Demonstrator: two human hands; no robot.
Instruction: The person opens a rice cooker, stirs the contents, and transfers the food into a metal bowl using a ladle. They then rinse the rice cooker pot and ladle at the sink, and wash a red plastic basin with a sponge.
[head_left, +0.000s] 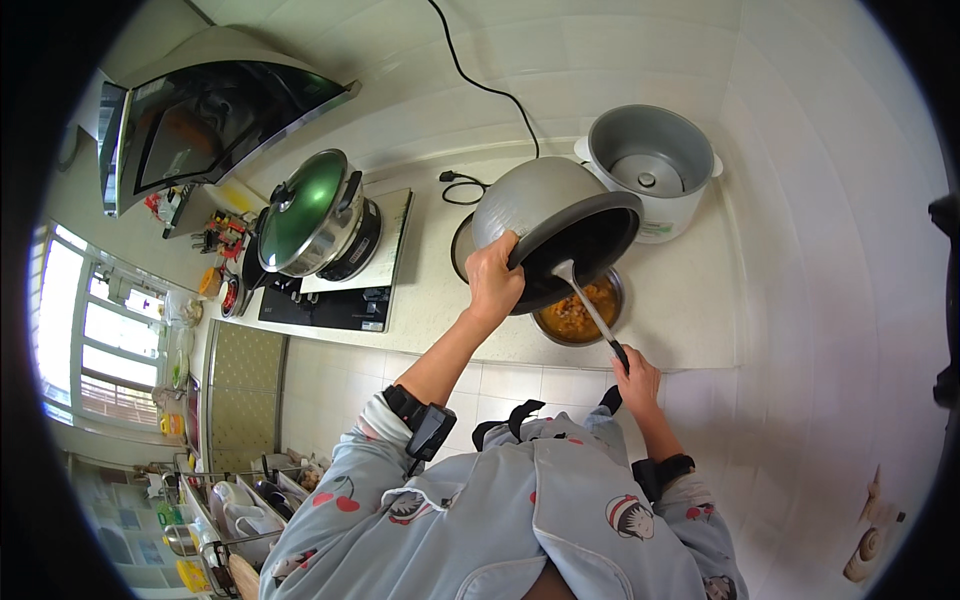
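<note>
My left hand (493, 276) grips the rim of a grey rice-cooker inner pot (544, 191), which is tilted over a metal bowl (619, 315). Orange-brown food with chunks (574, 319) lies in the bowl. In my right hand (637, 379) is the black handle of a metal ladle or spoon (592, 309), its head inside the dark mouth of the pot. How much the pot holds cannot be seen. Behind the pot, at the right, stands the white rice-cooker body (652, 161) without a lid.
A round lid or plate (461, 251) lies partly under the pot. To the left, a steel pot with a green glass lid (311, 210) sits on a black round cooker beside a gas hob (326, 307). A black plug and cord (457, 180) lie near the wall. A range hood overhangs the left.
</note>
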